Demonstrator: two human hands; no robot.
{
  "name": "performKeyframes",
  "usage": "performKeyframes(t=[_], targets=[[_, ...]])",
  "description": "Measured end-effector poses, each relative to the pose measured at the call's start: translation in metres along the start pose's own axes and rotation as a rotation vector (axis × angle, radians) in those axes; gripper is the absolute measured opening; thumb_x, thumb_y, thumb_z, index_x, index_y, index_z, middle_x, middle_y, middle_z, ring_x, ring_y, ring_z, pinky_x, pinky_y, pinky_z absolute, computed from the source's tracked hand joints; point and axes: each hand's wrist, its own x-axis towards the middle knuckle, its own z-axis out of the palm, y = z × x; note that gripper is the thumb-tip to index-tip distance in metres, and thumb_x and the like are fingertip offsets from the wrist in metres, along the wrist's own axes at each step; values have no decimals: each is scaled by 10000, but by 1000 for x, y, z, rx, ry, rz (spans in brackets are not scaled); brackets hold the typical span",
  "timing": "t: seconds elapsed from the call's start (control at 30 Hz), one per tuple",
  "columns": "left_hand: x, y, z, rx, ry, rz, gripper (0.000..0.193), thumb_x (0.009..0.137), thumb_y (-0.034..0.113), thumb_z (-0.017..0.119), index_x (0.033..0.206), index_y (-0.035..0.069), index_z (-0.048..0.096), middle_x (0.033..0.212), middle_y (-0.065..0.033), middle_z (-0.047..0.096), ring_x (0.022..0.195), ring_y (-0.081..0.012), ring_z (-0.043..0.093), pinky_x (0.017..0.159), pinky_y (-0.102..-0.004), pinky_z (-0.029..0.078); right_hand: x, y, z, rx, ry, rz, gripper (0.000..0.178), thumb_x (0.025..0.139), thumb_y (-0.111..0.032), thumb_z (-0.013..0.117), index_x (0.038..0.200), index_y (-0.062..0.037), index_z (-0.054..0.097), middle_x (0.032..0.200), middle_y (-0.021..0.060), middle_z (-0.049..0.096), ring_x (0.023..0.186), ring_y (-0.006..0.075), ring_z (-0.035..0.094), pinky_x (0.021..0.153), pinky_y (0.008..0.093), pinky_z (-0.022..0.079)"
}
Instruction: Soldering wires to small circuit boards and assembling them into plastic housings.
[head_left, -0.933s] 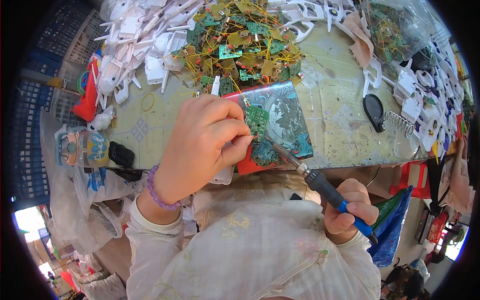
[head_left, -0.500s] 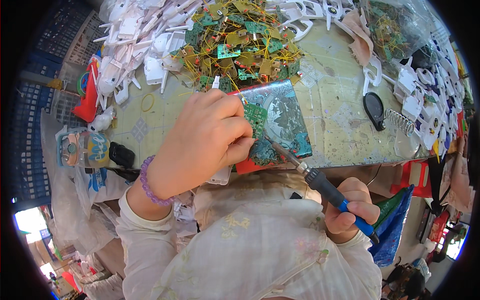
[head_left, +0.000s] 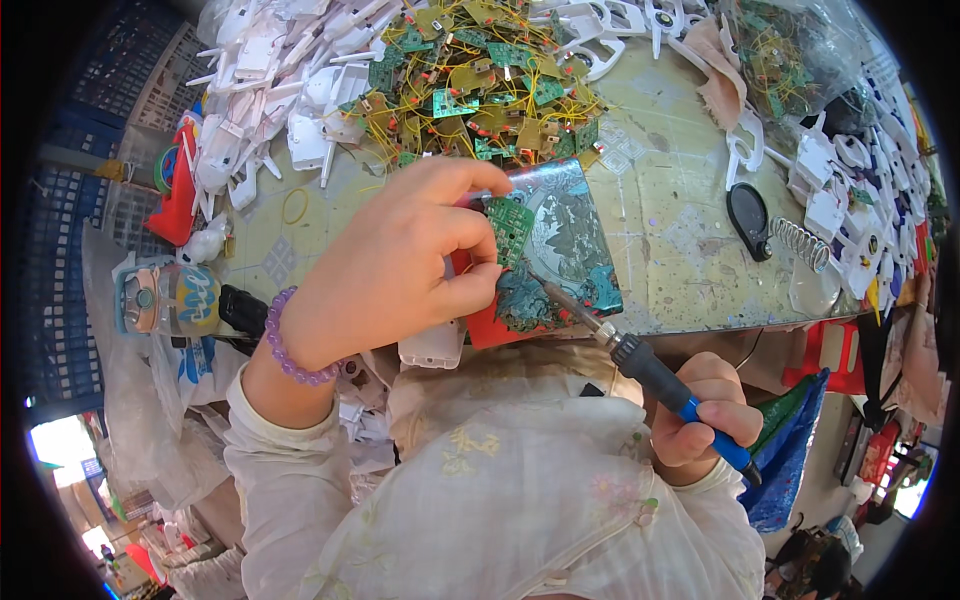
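My left hand (head_left: 410, 255), with a purple bead bracelet at its wrist, pinches the left edge of a green circuit board (head_left: 510, 235); the fingers hide part of that edge. Its index finger reaches out above the board's top. Under the board lies a dark patterned booklet (head_left: 570, 225) with a red edge, at the table's near side. My right hand (head_left: 705, 410) is wrapped round the blue and black handle of a soldering iron (head_left: 645, 370). The iron's tip points up and left, just below the board, over the booklet.
A heap of circuit boards with yellow wires (head_left: 490, 90) covers the table's far middle. White plastic parts (head_left: 270, 90) pile up at the far left, more (head_left: 840, 190) at the right. A coiled spring stand (head_left: 800, 245) sits near a black oval ring (head_left: 747, 220). A jar (head_left: 170, 298) stands left.
My left index finger has lifted and stretched out, and the hand has shifted slightly left. The circuit board has tilted and shows more of its face. The soldering iron has hardly moved.
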Motion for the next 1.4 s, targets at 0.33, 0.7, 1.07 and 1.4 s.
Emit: performKeyframes(t=[0.33,0.7,1.07,1.4], targets=[[-27,9,-3,-116,-52,-156,82,691,44,688,742,19,630,1172,-118,578,1016,-273,550,871,-365,439,-2,-5,1,93,104,163,305,920,-300,589,950,-44,427,627,59,512,471,166,451,425,302,383],[-24,9,-4,-68,-58,-133,113,681,70,702,721,13,613,1114,-113,573,1009,-285,537,883,-371,425,2,-7,7,117,-1,242,280,961,-334,518,940,-83,394,655,48,475,533,152,437,491,279,344],[-14,21,-10,50,-155,-149,132,658,68,712,690,19,594,1090,-112,559,1017,-298,526,871,-376,426,-1,-2,8,186,57,178,280,909,-247,608,945,-34,431,613,52,509,455,146,439,413,285,372],[-15,21,-10,27,-161,-163,107,654,50,697,691,10,605,1093,-119,560,1017,-303,531,879,-372,420,4,-5,5,173,-76,239,281,944,-320,547,955,-74,411,644,53,504,500,158,439,465,294,353]])
